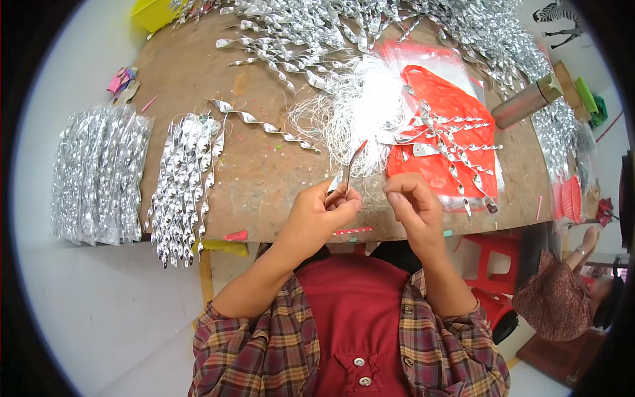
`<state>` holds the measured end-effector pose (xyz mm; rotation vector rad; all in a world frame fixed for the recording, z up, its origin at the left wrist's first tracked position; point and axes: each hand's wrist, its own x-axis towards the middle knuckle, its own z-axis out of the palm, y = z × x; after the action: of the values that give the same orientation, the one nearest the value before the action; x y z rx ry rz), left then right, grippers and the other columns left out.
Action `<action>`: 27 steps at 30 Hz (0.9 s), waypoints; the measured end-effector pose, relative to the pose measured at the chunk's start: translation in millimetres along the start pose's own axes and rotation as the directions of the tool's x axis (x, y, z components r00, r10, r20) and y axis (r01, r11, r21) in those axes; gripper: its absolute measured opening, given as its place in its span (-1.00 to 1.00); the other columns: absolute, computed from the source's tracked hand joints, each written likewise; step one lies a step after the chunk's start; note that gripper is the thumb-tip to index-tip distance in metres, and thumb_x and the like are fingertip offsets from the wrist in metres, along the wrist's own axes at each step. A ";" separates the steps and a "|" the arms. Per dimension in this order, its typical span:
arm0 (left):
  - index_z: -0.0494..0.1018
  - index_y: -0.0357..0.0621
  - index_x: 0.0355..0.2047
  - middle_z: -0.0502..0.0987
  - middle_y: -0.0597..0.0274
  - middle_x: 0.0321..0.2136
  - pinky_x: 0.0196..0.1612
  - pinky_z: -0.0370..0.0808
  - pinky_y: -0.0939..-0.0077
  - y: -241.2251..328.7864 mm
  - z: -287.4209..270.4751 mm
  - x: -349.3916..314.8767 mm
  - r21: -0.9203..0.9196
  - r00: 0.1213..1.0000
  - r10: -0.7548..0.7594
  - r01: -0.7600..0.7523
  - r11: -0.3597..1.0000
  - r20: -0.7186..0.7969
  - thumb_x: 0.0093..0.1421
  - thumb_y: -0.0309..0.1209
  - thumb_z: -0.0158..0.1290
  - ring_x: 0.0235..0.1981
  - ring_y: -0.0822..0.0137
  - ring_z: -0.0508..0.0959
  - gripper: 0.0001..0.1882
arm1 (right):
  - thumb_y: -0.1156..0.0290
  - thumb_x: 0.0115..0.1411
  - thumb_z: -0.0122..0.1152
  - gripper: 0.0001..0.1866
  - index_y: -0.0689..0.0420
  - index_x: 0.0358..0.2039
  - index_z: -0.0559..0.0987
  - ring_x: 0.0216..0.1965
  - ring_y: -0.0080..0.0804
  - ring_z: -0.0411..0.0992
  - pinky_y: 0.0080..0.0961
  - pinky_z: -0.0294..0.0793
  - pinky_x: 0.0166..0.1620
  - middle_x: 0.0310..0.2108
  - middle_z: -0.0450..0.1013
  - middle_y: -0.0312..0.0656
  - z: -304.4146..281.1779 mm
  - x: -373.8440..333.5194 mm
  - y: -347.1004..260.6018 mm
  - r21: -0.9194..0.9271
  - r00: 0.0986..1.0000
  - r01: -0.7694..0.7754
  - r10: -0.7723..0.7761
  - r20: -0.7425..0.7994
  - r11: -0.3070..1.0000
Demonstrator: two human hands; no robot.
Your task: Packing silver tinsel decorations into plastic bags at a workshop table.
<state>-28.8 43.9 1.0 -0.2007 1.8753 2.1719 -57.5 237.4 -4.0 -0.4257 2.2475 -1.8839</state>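
Head view: at the centre of the frame, the left hand pinches 1 narrow silver strip between thumb and fingers, its free end pointing up toward a tangle of white thread. The right hand, just right of centre, is loosely curled with thumb and forefinger near each other; whether a thread lies between them cannot be told. Right of centre, several silver spirals lie spread across a red plastic sheet, apart from the main stock. At the far left, a row of spirals in clear wrapping appears to be the most finished group; beside it, an unwrapped bunch overhangs the lower edge of the table and seems gathered but not yet wrapped. Between that bunch and the thread lies 1 loose spiral. A large heap of silver spirals fills the top of the frame and runs down its upper right, so most of the visible stock appears left to handle. The strip in hand is judged to be partway through its handling.
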 end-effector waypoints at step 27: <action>0.36 -0.34 0.02 0.38 0.20 -0.28 -0.23 0.38 0.60 -11.5 -15.7 -15.4 0.377 0.946 0.311 -0.323 0.868 0.094 0.21 -0.47 0.04 -0.28 0.43 0.41 -0.63 | 0.63 0.16 0.12 -0.95 0.23 -0.36 0.51 -0.57 -0.84 0.14 -0.79 0.04 -0.53 -0.55 0.31 -0.47 -5.2 8.5 -20.1 -0.056 0.997 0.077 -0.079 -0.020 0.995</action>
<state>-11.9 28.2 -8.1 0.2363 2.4122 1.9081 -65.1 236.3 17.1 -0.5102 2.3344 -1.8763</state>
